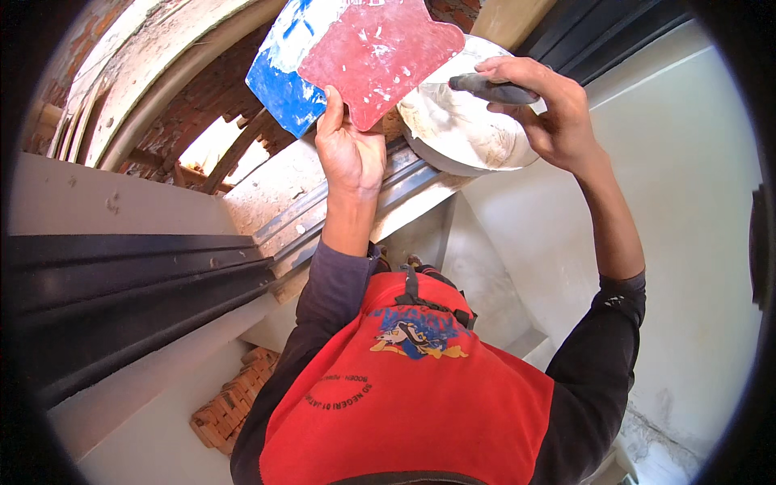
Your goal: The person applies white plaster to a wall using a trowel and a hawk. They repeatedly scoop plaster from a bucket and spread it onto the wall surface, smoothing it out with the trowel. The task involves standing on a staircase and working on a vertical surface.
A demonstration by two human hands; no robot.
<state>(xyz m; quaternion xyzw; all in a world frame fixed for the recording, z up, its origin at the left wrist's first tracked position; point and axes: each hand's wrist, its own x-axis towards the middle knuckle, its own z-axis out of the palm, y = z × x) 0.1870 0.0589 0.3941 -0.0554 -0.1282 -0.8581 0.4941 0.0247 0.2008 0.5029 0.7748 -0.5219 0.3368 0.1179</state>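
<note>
My left hand (352, 153) grips two flat plastic plates smeared with white putty, a red plate (380, 61) and a blue plate (293, 90). The thumb lies at their near edge, while the other fingers are hidden behind them. In my right hand (558, 109) is a putty knife (491, 87), held by its dark handle over a round white bucket (444, 155). Its blade points left and is hard to make out against the white. Thick white putty (465, 128) lies in the bucket, just right of the red plate.
The bucket stands on a dusty ledge with metal-coloured rails (404, 190). A dark frame (137, 291) runs along the left, and stacked bricks (234, 400) lie low on that side. Rough brickwork (182, 105) and timber show beyond. A pale wall (647, 202) is at right.
</note>
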